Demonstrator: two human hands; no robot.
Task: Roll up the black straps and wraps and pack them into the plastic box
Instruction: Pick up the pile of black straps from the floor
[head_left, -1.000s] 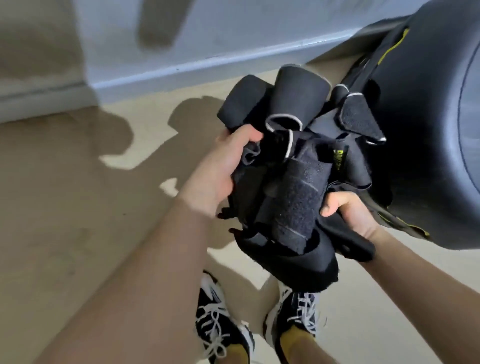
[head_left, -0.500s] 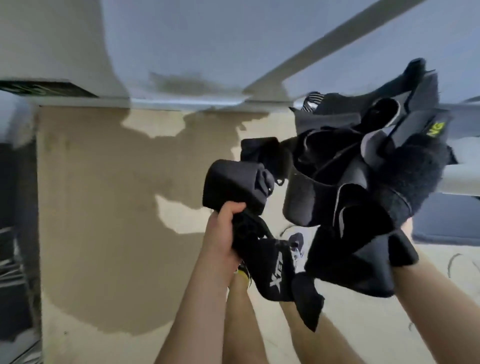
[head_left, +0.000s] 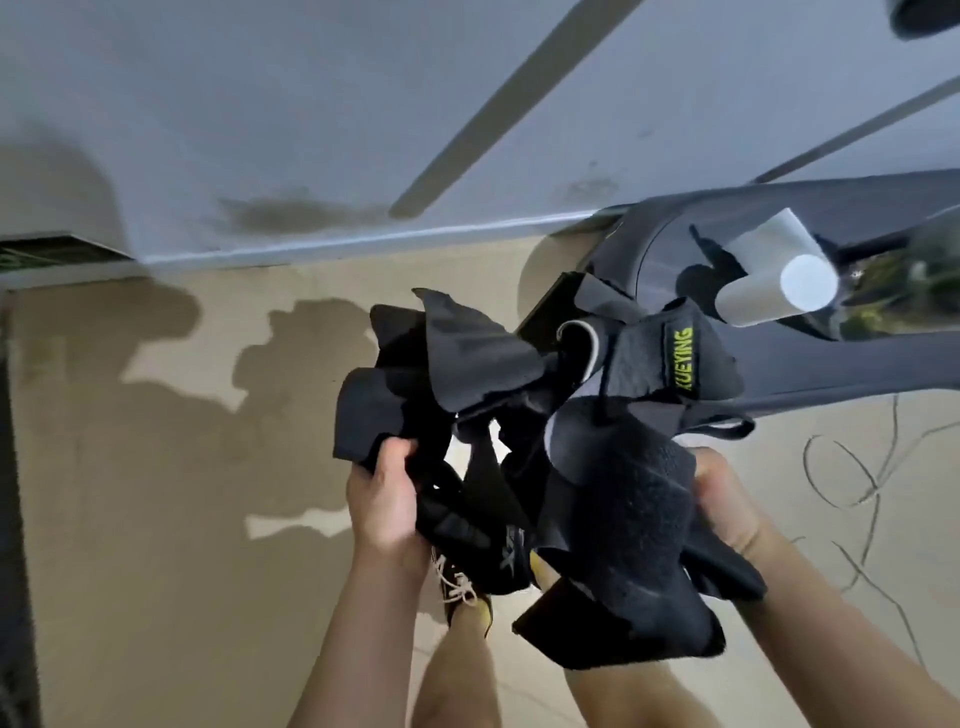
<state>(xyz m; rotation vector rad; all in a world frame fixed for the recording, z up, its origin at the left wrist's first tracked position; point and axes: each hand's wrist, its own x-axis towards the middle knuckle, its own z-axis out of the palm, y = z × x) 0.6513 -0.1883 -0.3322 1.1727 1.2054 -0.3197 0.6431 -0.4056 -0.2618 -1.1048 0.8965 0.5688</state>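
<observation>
Tangled bundle of black straps and wraps (head_left: 613, 467) held in the air above the tan floor (head_left: 156, 493). The left hand (head_left: 384, 499) grips its left edge. The right hand (head_left: 727, 504) apparently clutches the right side, fingers hidden. Dark grey equipment (head_left: 841, 364) sits just behind.

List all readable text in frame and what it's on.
"XUEYING": yellow-green letters on a black tag on the bundle of black wraps; the first letter is uncertain.
White logo low on the same bundle: it starts like an "X", but the rest is folded and blurred, so it is unreadable.
No other text is legible.
</observation>
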